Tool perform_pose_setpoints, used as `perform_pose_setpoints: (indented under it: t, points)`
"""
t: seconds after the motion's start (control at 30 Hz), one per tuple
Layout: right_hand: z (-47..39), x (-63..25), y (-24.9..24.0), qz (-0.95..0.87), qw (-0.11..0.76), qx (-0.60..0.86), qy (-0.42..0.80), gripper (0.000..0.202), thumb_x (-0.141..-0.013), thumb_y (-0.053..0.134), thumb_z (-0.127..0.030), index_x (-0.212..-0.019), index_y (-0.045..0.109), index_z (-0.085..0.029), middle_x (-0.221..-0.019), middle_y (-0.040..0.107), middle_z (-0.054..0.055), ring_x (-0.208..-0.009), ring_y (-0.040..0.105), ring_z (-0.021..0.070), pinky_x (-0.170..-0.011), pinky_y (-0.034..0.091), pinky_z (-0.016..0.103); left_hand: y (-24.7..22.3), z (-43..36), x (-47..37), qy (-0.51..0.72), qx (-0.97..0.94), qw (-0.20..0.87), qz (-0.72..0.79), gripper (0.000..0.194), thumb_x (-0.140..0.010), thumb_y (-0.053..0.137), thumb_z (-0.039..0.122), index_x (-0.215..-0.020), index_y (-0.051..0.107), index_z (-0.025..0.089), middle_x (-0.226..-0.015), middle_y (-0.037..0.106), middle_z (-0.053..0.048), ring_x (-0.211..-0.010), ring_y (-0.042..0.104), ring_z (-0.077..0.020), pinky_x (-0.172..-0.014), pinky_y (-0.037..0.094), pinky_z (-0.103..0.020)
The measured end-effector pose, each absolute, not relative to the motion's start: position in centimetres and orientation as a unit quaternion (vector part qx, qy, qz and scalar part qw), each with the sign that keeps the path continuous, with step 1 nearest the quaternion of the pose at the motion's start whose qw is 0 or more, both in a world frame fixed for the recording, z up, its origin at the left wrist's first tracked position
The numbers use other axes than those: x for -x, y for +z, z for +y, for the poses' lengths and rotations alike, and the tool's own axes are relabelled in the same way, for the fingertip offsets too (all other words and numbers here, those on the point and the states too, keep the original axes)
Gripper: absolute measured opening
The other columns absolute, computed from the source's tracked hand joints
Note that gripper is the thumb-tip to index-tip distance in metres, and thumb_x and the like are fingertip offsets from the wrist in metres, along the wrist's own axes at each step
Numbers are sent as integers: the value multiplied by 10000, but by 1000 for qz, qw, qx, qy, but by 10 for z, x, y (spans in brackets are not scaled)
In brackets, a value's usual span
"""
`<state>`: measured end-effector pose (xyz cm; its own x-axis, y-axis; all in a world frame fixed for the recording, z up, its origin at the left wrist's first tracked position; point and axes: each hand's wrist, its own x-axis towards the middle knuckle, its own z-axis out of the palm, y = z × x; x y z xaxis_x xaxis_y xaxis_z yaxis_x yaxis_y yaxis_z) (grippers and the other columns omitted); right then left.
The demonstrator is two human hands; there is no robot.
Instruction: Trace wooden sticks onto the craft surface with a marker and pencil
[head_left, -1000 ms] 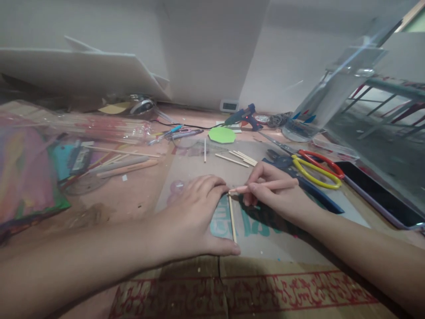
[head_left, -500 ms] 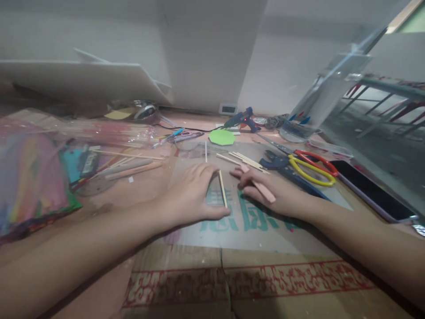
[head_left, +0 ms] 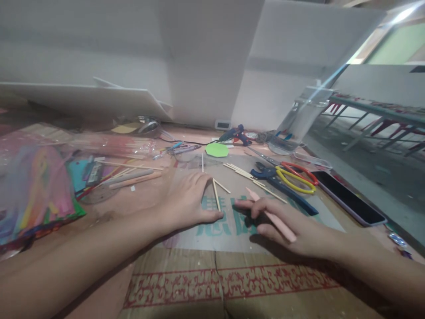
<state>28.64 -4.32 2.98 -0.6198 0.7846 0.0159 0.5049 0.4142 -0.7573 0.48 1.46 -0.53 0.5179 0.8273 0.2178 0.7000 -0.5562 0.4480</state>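
Observation:
My left hand (head_left: 191, 199) rests on the clear sheet (head_left: 186, 241), a thin wooden stick (head_left: 216, 195) pinched lengthwise between thumb and forefinger. At the far end of that stick, a shorter stick (head_left: 222, 186) slants off to the right, forming a narrow angle with it. A pink pen (head_left: 277, 223) with a pointed tip lies across my right hand (head_left: 275, 217), held by its curled fingers. The right forefinger points toward the pinched stick, apart from it. Several loose sticks (head_left: 241, 172) lie beyond the right hand, and another stick (head_left: 202, 162) lies beyond the left.
Pliers (head_left: 285, 188), scissors (head_left: 295, 177) and a phone (head_left: 348, 197) lie at right. A glue gun (head_left: 235, 134), green paper octagon (head_left: 217, 149) and clear container (head_left: 295, 124) stand farther back. Bags of colourful strips (head_left: 43, 190) and a grey marker (head_left: 129, 177) are at left.
My right hand has drawn back from the loose sticks toward me, keeping the pink pen. A short stick now shows at the pinched stick's far end. The head view has tilted up slightly.

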Motion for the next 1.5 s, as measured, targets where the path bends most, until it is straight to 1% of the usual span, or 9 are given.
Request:
perform_pose_setpoints:
  t: [0.17, 0.33, 0.57, 0.7, 0.83, 0.93, 1.17, 1.33, 1.5]
  points:
    - [-10, -272, 21, -855, 171, 375, 314, 159, -983, 607, -318, -1081, 501, -251, -1485, 592, 163, -1346, 589, 264, -1083, 466, 511, -5, 14, -4, 214, -858, 153, 441, 841, -732, 773, 577, -1395, 456, 170, -1410, 554, -181, -1322, 526, -390, -1108, 435, -536]
    - [26, -260, 27, -831, 190, 434, 291, 162, -980, 596, -360, -1061, 537, -233, -1379, 664, 158, -1244, 655, 296, -1019, 522, 500, -2, 15, -5, 213, -863, 155, 430, 852, -719, 797, 557, -1404, 463, 177, -1406, 575, -164, -1301, 554, -380, -1088, 470, -528]
    - [17, -252, 30, -755, 352, 407, 374, 446, -1035, 426, -573, -1123, 684, -221, -985, 771, 103, -896, 751, 244, -836, 598, 409, -2, -8, -9, 147, -869, 179, 437, 972, -670, 795, 691, -1412, 524, 125, -1605, 383, -235, -1478, 355, -470, -1182, 332, -668]
    - [8, -245, 24, -727, 372, 408, 408, 395, -1046, 451, -483, -1021, 735, -209, -799, 728, 58, -766, 717, 193, -743, 583, 333, 0, -14, -10, 131, -873, 185, 431, 994, -669, 791, 715, -1431, 517, 138, -1613, 378, -227, -1491, 340, -461, -1191, 313, -678]
    - [9, -238, 21, -702, 360, 448, 421, 91, -959, 602, -298, -901, 604, -227, -742, 729, 10, -695, 699, 152, -646, 553, 257, 0, -11, -9, 146, -879, 178, 419, 988, -661, 808, 704, -1415, 526, 133, -1602, 391, -228, -1485, 353, -442, -1196, 322, -656]
    - [10, -235, 20, -703, 361, 448, 417, 174, -902, 664, -275, -831, 510, -238, -715, 747, 13, -677, 714, 159, -604, 545, 242, 0, -10, -9, 133, -879, 182, 420, 1015, -665, 806, 709, -1440, 504, 128, -1613, 375, -222, -1497, 333, -430, -1200, 320, -649]
    - [11, -235, 21, -703, 350, 491, 376, 199, -854, 698, -325, -760, 560, -216, -701, 711, 25, -508, 635, 127, -456, 474, 222, 4, -8, -10, 112, -883, 182, 418, 1038, -673, 786, 728, -1465, 483, 130, -1624, 358, -214, -1493, 328, -446, -1191, 322, -652]
    - [12, -232, 23, -686, 359, 511, 374, 180, -864, 668, -312, -753, 568, -212, -693, 678, 7, -504, 629, 121, -453, 483, 218, 3, -9, -10, 143, -876, 194, 417, 1114, -674, 810, 674, -1545, 358, 147, -1566, 431, -213, -1450, 387, -448, -1149, 384, -633]
    - [12, -232, 22, -690, 364, 512, 360, 218, -875, 639, -346, -726, 577, -200, -733, 652, 12, -520, 634, 116, -472, 503, 225, 3, -9, -10, 158, -874, 204, 411, 1035, -713, 807, 601, -1553, 346, 210, -1548, 454, -179, -1450, 391, -426, -1137, 400, -617]
